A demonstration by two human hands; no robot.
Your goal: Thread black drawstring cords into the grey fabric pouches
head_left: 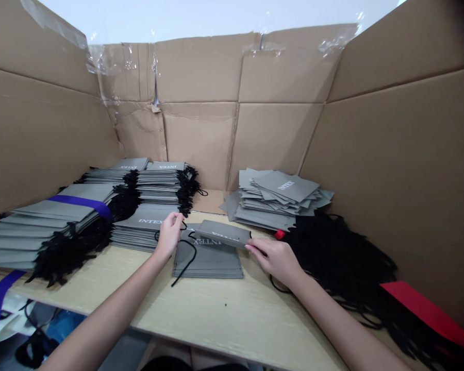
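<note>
The left hand (169,236) pinches a black cord (189,253), the right hand (274,260) grips a grey paper bag (222,233); corded stacks (158,180) stand done, uncorded bags (278,193) and loose cords (332,257) remain.

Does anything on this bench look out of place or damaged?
The grey INTEX paper bags at back right lie in a loose, skewed heap, unlike the squared stacks to their left. The cardboard backing behind is also torn and taped.
</note>
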